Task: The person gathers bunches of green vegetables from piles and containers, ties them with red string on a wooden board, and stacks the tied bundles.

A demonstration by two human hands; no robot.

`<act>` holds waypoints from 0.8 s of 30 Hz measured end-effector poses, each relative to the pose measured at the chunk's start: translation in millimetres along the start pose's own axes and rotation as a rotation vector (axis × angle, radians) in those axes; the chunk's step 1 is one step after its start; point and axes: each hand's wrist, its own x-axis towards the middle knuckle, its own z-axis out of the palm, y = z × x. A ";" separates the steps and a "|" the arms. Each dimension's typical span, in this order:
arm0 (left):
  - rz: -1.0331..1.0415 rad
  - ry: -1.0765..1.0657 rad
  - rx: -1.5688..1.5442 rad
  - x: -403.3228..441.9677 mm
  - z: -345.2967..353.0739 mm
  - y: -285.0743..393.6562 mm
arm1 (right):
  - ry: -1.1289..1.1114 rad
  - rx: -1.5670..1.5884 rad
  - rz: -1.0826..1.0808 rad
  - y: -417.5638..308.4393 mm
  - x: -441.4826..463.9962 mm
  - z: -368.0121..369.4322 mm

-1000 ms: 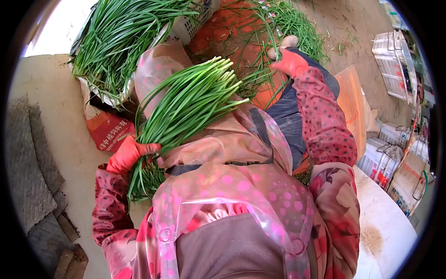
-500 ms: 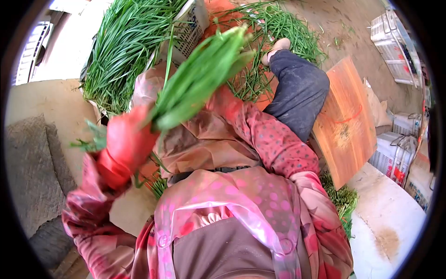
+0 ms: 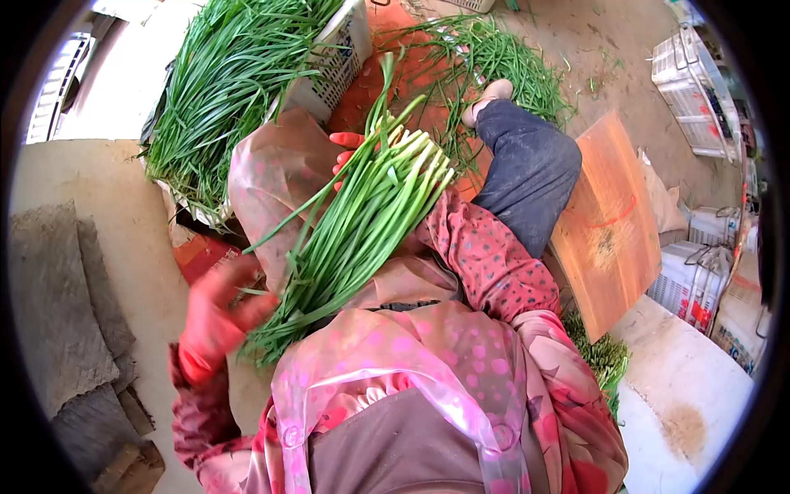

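A thick bunch of garlic chives (image 3: 362,214) lies slanted over my lap, pale cut ends toward the upper right and leaf tips toward the lower left. My right hand (image 3: 347,156), in a red glove, holds it from beneath; only its fingertips show past the far side, the palm being hidden. A few strands stick up above the rest. To the left of the leaf tips is my left hand (image 3: 218,313), also red-gloved and slightly blurred. Its fingers are apart with nothing gripped, close to a stray leaf.
A white crate (image 3: 341,53) heaped with chives (image 3: 230,90) stands ahead on the left. Loose chives (image 3: 510,62) cover the floor ahead. A wooden board (image 3: 613,222) leans at my right, near more greens (image 3: 605,358). White baskets (image 3: 691,90) line the far right.
The bunch, held up and blurred in my left hand before, now rests in my right hand across my lap. My left hand has let go and moved down slightly.
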 end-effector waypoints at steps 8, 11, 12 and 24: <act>-0.132 -0.572 -0.652 129.3 63.4 -11.1 | 0.145 -0.297 0.139 -12.3 9.6 67.6; -0.199 -0.672 -0.797 123.1 82.9 -13.8 | 0.220 -0.319 -0.197 -6.4 -1.9 81.4; -0.245 -0.665 -0.878 118.3 84.8 -13.2 | 0.298 -0.248 -0.269 -4.8 -5.6 99.8; -0.226 -0.292 -0.764 77.1 93.1 -26.2 | 0.380 -0.409 -0.434 -109.2 -26.2 41.8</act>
